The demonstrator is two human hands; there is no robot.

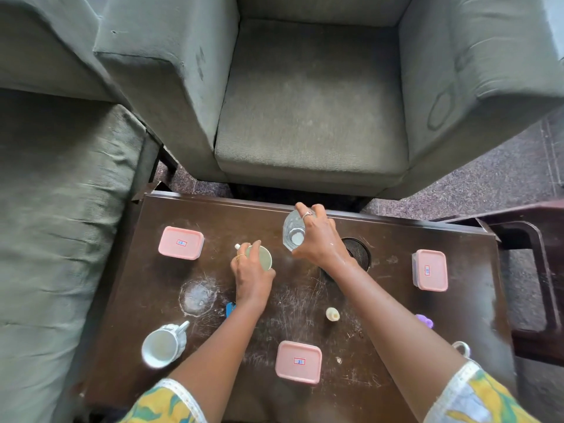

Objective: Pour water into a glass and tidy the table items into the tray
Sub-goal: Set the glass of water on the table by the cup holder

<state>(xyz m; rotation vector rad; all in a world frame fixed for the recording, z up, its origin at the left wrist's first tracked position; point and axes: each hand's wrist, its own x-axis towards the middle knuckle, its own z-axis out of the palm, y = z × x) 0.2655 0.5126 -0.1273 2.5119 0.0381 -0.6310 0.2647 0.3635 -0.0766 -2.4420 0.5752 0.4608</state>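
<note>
A clear drinking glass [293, 232] stands near the far edge of the dark wooden table [396, 300]. My right hand [320, 242] is closed around its right side from above. My left hand [252, 277] grips a pale green round container [262, 258] just left of the glass; a small white nub [237, 246] shows at the container's far left. I cannot tell whether this container is a cup or a bottle. I cannot see water being poured, and I cannot make out a separate tray.
Three pink-lidded boxes sit at far left [181, 242], right [429, 270] and near centre [298, 361]. A white mug [164, 343] lies near left. Also here: a clear round disc [198, 296], a cream cap [332, 314], a black mesh circle [361, 253], a purple thing [424, 320]. Grey armchairs stand beyond.
</note>
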